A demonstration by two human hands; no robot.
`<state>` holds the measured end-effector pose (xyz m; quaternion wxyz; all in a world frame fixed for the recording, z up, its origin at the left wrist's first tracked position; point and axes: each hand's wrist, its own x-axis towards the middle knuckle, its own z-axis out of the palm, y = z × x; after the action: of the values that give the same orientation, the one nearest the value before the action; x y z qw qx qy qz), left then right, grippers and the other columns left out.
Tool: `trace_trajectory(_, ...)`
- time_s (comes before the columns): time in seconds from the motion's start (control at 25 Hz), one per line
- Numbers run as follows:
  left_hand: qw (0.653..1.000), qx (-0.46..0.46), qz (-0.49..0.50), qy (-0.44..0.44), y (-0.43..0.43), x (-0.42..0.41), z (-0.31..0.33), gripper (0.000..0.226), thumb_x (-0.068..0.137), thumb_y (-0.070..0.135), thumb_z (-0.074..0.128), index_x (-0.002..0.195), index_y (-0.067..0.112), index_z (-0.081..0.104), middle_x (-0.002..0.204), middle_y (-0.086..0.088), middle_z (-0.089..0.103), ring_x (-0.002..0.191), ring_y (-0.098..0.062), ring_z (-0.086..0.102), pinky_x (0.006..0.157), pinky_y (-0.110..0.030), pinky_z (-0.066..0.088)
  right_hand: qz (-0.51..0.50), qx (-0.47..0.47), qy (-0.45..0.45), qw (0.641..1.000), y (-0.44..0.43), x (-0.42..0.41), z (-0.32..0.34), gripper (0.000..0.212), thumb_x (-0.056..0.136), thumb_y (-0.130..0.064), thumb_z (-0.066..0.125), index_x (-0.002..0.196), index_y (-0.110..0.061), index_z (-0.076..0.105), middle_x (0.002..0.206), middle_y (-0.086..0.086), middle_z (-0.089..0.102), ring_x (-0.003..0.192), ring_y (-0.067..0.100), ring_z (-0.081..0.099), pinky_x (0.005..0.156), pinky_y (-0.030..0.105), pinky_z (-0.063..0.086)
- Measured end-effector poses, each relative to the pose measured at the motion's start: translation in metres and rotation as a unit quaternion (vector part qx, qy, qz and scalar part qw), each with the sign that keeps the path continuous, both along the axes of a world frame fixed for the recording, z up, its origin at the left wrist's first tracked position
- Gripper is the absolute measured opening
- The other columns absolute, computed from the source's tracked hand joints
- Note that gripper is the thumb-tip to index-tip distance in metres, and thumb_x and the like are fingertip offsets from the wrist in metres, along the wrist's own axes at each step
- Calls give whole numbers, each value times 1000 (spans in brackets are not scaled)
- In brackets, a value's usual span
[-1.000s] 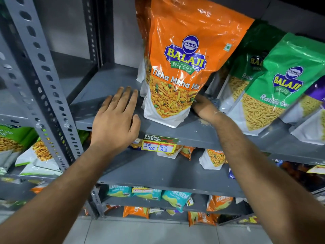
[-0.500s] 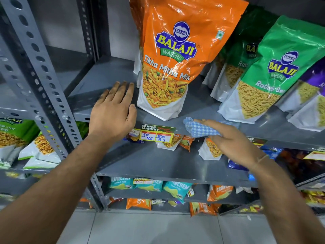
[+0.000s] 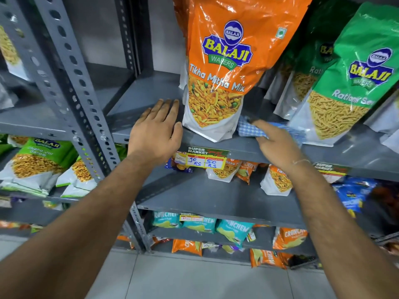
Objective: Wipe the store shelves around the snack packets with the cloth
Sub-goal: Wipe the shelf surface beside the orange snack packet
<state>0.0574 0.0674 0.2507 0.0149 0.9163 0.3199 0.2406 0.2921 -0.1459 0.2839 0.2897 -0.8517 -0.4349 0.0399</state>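
Observation:
A tall orange snack packet (image 3: 224, 67) stands upright on the grey metal shelf (image 3: 149, 91). My left hand (image 3: 156, 132) lies flat on the shelf's front edge, fingers apart, thumb touching the packet's lower left corner. My right hand (image 3: 277, 144) presses a blue-and-white checked cloth (image 3: 248, 128) onto the shelf in the gap between the orange packet and a green snack packet (image 3: 345, 83). Part of the cloth is hidden under my fingers.
More green packets stand behind and to the right. A perforated grey upright (image 3: 71, 87) rises at the left. A price label (image 3: 205, 158) hangs on the shelf edge. Lower shelves (image 3: 216, 197) hold several small packets; tiled floor below.
My right hand came out from behind the orange packet with the cloth, swung to the shelf front, then pushed back onto the shelf between the packets. My left hand stayed flat.

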Motion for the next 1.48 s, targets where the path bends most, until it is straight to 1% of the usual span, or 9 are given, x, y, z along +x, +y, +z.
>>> trace_trajectory(0.12, 1000, -14, -8, 7, -1, -2, 2, 74, 105, 48, 15, 171, 15, 26, 177, -10, 34, 167, -25, 23, 135, -47, 20, 5, 29, 17, 999, -43, -36, -4, 54, 95, -8, 49, 138, -42, 55, 136, -3, 62, 114, 17, 61, 92, 29, 47)
trace_trajectory(0.24, 1000, -24, -11, 6, 1, -1, 1, 77, 104, 49, 11, 172, 16, 24, 178, -7, 30, 168, -23, 20, 136, -46, 18, 20, 2, 56, 998, -78, -51, 16, 48, 96, -5, 52, 127, -40, 63, 109, -6, 71, 85, 6, 66, 73, 19, 46)
trace_trajectory(0.44, 999, -30, -15, 4, 0, -1, 1, 79, 102, 51, 8, 172, 17, 22, 179, -7, 29, 168, -22, 19, 136, -46, 17, -23, 93, 38, 995, -35, -18, 51, 40, 96, -2, 47, 118, -30, 64, 113, -4, 64, 103, 16, 58, 71, 5, 39)
trace_trajectory(0.68, 1000, -8, -19, -6, 1, -1, -1, 75, 105, 47, 13, 170, 14, 30, 175, -10, 37, 166, -26, 26, 134, -49, 23, -110, 158, 19, 981, 71, 28, 54, 49, 93, -1, 44, 138, -18, 56, 132, 13, 66, 118, 31, 62, 85, 20, 40)
trace_trajectory(0.8, 1000, 15, -11, -13, 3, 1, -5, 71, 106, 44, 18, 167, 12, 36, 172, -12, 43, 165, -29, 30, 134, -50, 24, -73, 47, 38, 995, 110, 53, 52, 37, 99, -9, 45, 133, -14, 59, 134, 14, 65, 122, 34, 60, 87, 25, 40)
trace_trajectory(0.96, 999, 33, -5, -16, 6, 3, -7, 69, 107, 42, 20, 166, 12, 39, 169, -13, 46, 164, -30, 32, 134, -52, 22, -5, -46, 27, 999, 128, 74, 28, 39, 99, -33, 48, 136, -29, 58, 145, 7, 58, 128, 33, 57, 108, 45, 46)
trace_trajectory(1.12, 999, 36, -6, -26, 6, 3, -9, 68, 107, 41, 22, 166, 12, 38, 169, -13, 47, 164, -29, 32, 134, -52, 23, 21, -15, 66, 997, 83, 49, 29, 40, 96, -3, 46, 127, -16, 68, 131, 10, 67, 121, 28, 61, 104, 35, 46)
trace_trajectory(1.28, 998, 35, 12, -42, 4, 7, -11, 67, 106, 41, 23, 164, 13, 43, 166, -13, 51, 161, -31, 37, 132, -52, 26, 55, -2, 78, 995, 14, 14, 15, 48, 85, 10, 47, 104, -25, 73, 108, -4, 74, 100, 0, 66, 94, 31, 46)
trace_trajectory(1.48, 998, 33, 16, -46, 2, 7, -5, 69, 105, 41, 21, 163, 12, 46, 164, -15, 53, 159, -34, 41, 131, -55, 30, 57, 56, 129, 988, -47, -25, 2, 74, 84, 17, 44, 113, -44, 73, 134, -19, 65, 131, 4, 55, 115, 31, 38)
